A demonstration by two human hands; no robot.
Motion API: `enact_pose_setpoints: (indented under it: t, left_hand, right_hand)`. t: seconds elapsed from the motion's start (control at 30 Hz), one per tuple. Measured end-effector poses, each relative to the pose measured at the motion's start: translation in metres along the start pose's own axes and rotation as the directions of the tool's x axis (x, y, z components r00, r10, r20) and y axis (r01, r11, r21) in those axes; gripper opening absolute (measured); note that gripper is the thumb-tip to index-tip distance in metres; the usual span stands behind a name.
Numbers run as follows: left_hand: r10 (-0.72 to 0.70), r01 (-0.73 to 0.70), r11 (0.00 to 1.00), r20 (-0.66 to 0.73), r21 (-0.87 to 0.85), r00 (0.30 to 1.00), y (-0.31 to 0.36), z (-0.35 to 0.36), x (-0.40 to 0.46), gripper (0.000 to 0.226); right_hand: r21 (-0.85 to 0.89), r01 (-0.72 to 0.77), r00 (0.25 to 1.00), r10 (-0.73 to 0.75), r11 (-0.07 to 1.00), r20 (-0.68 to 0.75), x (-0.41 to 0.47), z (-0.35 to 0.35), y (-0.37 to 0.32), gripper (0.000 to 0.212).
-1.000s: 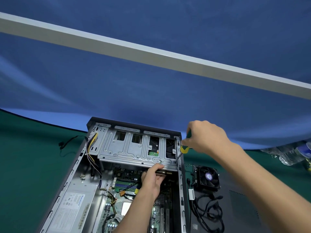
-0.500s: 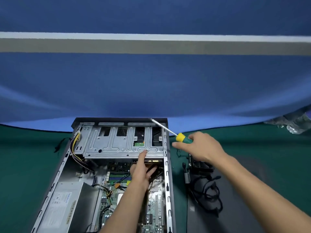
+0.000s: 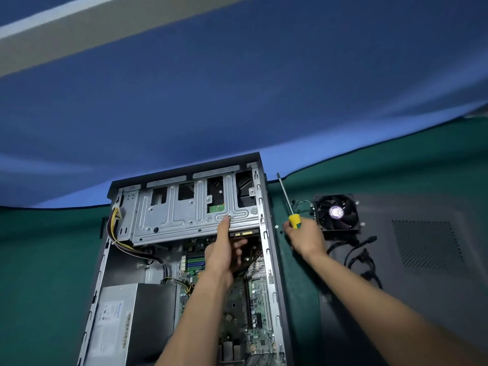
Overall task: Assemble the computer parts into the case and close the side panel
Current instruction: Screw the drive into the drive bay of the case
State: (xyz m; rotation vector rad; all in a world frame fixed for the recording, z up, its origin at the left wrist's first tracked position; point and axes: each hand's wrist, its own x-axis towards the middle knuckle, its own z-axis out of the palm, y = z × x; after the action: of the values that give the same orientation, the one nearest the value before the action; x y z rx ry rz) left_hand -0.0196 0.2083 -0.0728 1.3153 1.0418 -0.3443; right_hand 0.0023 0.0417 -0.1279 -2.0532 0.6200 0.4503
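An open computer case (image 3: 274, 260) lies flat on the green table, its motherboard (image 3: 253, 307) and power supply (image 3: 132, 323) showing inside. A grey metal drive cage (image 3: 184, 215) fills its far end. My left hand (image 3: 224, 249) reaches into the case, its forefinger stretched out onto the cage's near edge and the other fingers loosely bent under it beside a drive's edge connector (image 3: 244, 233). My right hand (image 3: 306, 236) is just right of the case on the table and grips a screwdriver (image 3: 286, 200) with a yellow-green handle, shaft pointing away from me.
A black cooler fan (image 3: 336, 212) with a tangle of black cables (image 3: 361, 260) lies on the dark side panel (image 3: 422, 260) to the right of the case. Small screws (image 3: 277, 227) lie on the cloth by my right hand. A blue backdrop rises behind the table.
My right hand has come down and away from the case's right wall with the screwdriver, to the table beside the case. My left forefinger has stretched onto the cage's edge. The camera view has tilted.
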Motion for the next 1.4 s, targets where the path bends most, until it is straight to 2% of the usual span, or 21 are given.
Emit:
enact_pose_setpoints:
  t: [0.1, 0.37, 0.63, 0.8, 0.97, 1.13, 1.3, 1.4]
  left_hand:
    - [-0.012, 0.012, 0.999, 0.002, 0.036, 1.0, 0.002, -0.001, -0.001, 0.076]
    - [-0.018, 0.019, 0.999, -0.012, 0.05, 1.0, 0.0, -0.003, 0.003, 0.08]
    - [0.01, -0.009, 0.997, -0.011, 0.073, 1.0, -0.001, -0.003, 0.004, 0.058]
    - [0.033, -0.026, 0.994, -0.055, 0.11, 0.998, 0.0, -0.004, 0.002, 0.057]
    - [0.038, -0.031, 0.99, -0.047, 0.138, 0.998, 0.005, -0.004, -0.005, 0.061]
    - [0.04, -0.033, 0.986, -0.041, 0.162, 0.998, 0.011, -0.004, -0.017, 0.062]
    - [0.036, -0.048, 0.939, 0.042, 0.34, 0.998, 0.028, -0.007, -0.039, 0.063]
    - [0.15, -0.187, 0.859, 0.115, 0.477, 0.982, 0.044, -0.009, -0.056, 0.048]
  right_hand:
    - [-0.124, 0.027, 0.999, -0.031, 0.992, -0.033, -0.001, 0.012, 0.0, 0.008]
    - [-0.14, 0.009, 0.999, -0.014, 0.99, -0.032, 0.018, 0.015, -0.008, 0.01]
    - [-0.156, -0.066, 0.998, 0.064, 0.986, -0.021, 0.024, 0.022, -0.004, 0.038]
    - [-0.217, -0.052, 0.998, 0.057, 0.975, 0.017, 0.022, 0.02, -0.005, 0.031]
    - [-0.02, -0.083, 0.996, 0.084, 0.996, 0.026, 0.014, 0.012, -0.011, 0.034]
    - [0.211, 0.013, 1.0, -0.01, 0.977, -0.013, -0.008, -0.012, -0.025, 0.022]
    - [0.388, 0.136, 0.99, -0.139, 0.911, -0.02, -0.034, -0.042, -0.052, 0.022]
    - [0.426, 0.21, 0.965, -0.255, 0.88, 0.051, -0.053, -0.057, -0.075, 0.019]
